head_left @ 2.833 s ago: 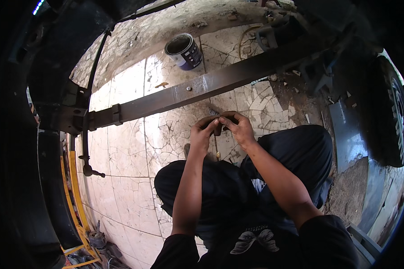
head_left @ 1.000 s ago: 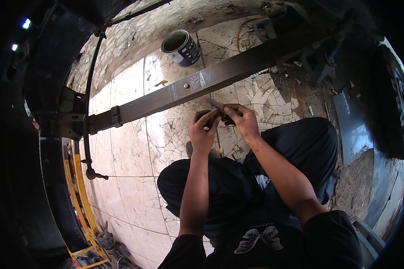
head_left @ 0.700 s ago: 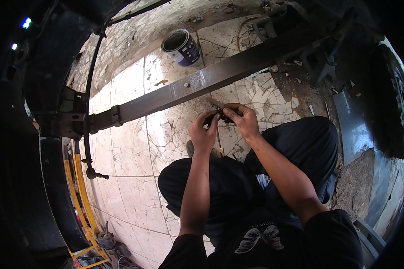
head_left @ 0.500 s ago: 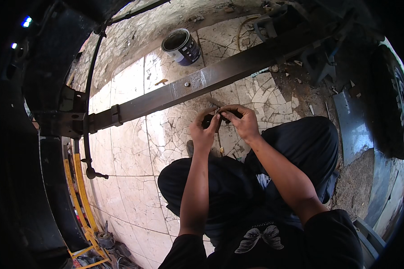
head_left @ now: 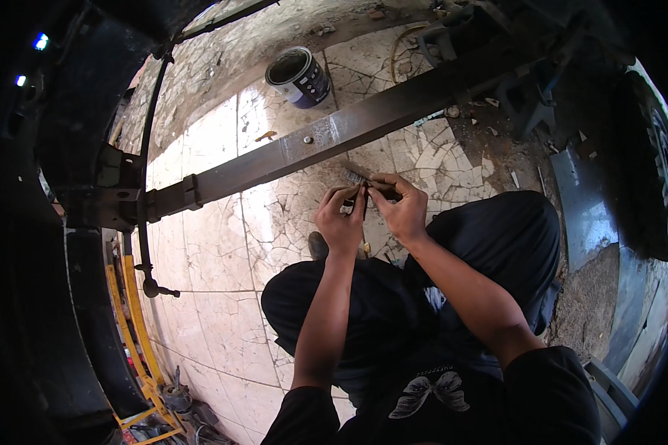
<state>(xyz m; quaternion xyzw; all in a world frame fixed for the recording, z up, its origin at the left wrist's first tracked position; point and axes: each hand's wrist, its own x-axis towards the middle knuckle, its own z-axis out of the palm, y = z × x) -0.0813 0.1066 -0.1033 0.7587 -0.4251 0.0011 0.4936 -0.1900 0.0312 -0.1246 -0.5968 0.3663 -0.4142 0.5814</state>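
My left hand [head_left: 341, 219] and my right hand [head_left: 404, 208] meet in front of my knees, fingertips pinched together. Between them is a small dark piece [head_left: 364, 191], mostly covered by the fingers, so its kind does not show. Both hands seem to grip it. Just beyond the fingertips, a brush-like thing with a ribbed pale part [head_left: 355, 177] lies low near the floor, partly hidden by my right hand. The long dark metal beam [head_left: 274, 158] runs across, farther out than my hands and apart from them.
An open paint can [head_left: 302, 95] stands on the cracked tile floor [head_left: 208, 326] beyond the beam. A dark rod with a jointed end [head_left: 151, 285] hangs at the left. Yellow metal bars [head_left: 137, 319] stand at the lower left. Stands [head_left: 527, 107] and a tyre [head_left: 649, 156] are at the right.
My fingers have shifted on the small dark piece, and the left hand has turned slightly. The brush-like thing beyond the fingertips shows more now. The surroundings look the same.
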